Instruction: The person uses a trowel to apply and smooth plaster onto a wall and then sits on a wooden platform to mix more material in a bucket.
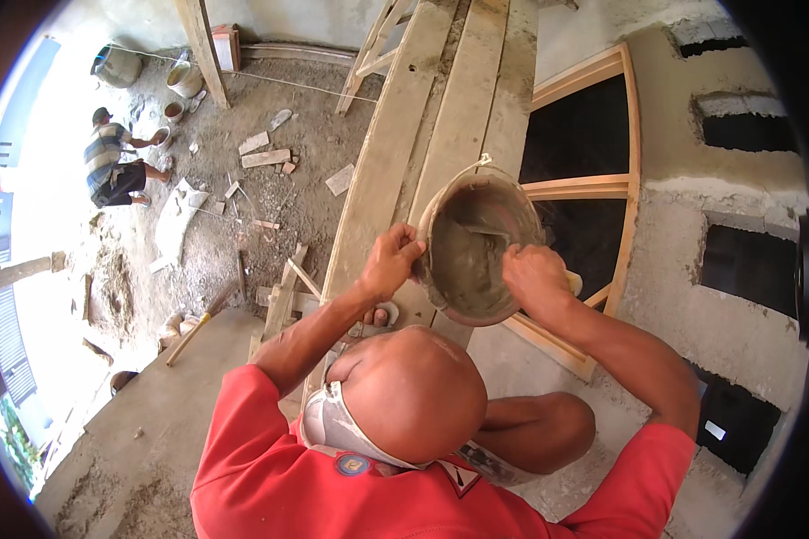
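Note:
A mud-coated bucket (466, 283) of wet grey mortar rests on the wooden planks (391, 135), tilted toward me. My left hand (395, 260) is closed on its left rim. My right hand (535, 278) grips a trowel by its pale handle (571, 282), with the blade (484, 229) down in the mortar inside the bucket. A bald head (404, 386) and red-shirted shoulders fill the lower middle, between the two forearms, with a bent bare knee (557, 427) to the right.
Wooden window frames (629, 135) and rough wall openings are at the right. Left and below, another person (108, 166) bends among pails (185, 79) on rubble-strewn ground with bricks (265, 158), a sack (175, 220) and posts (202, 49). A concrete ledge (135, 458) spans the lower left.

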Available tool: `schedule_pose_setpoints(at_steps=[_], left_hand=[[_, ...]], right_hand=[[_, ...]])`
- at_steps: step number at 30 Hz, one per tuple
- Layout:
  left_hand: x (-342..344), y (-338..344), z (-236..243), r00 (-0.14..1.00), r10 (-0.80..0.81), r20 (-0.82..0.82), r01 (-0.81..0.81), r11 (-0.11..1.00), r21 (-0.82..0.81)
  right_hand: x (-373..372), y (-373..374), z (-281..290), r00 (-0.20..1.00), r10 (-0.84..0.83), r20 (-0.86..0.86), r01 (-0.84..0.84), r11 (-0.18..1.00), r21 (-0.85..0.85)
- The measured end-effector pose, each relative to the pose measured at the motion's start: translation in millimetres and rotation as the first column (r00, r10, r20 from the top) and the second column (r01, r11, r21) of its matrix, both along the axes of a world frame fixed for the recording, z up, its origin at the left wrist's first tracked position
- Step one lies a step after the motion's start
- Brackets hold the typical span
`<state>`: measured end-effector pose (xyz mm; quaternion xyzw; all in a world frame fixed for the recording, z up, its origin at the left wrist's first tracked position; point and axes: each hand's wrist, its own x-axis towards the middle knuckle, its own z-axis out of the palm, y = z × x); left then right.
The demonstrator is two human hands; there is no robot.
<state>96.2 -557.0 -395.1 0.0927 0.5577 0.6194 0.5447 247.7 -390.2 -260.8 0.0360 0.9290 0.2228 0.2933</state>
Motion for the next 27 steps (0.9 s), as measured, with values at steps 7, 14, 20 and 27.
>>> schedule_pose_setpoints(at_steps=[7,14,20,27], left_hand=[[-40.0,31.8,-17.4,0.985,-0.158,-0.063,0.164,0.981,0.107],[-47.9,33.0,-19.2,0.975,-0.22,-0.043,0.223,0.968,0.118],[-43.6,34.9,-16.9,0.981,-0.185,-0.055,0.19,0.975,0.112],[-43.4,34.6,-2.3,0.982,-0.156,-0.105,0.159,0.987,0.024]], right_hand=[[12.6,13.1,43.8,1.0,-0.003,0.019,0.003,1.0,-0.015],[-53.1,26.4,67.4,0.985,0.041,-0.168,-0.029,0.997,0.073],[-62.2,3.2,-39.7,0.99,0.126,0.06,-0.129,0.989,0.066],[-18.7,-0.9,-23.5,0.994,0.102,0.049,-0.105,0.992,0.063]])
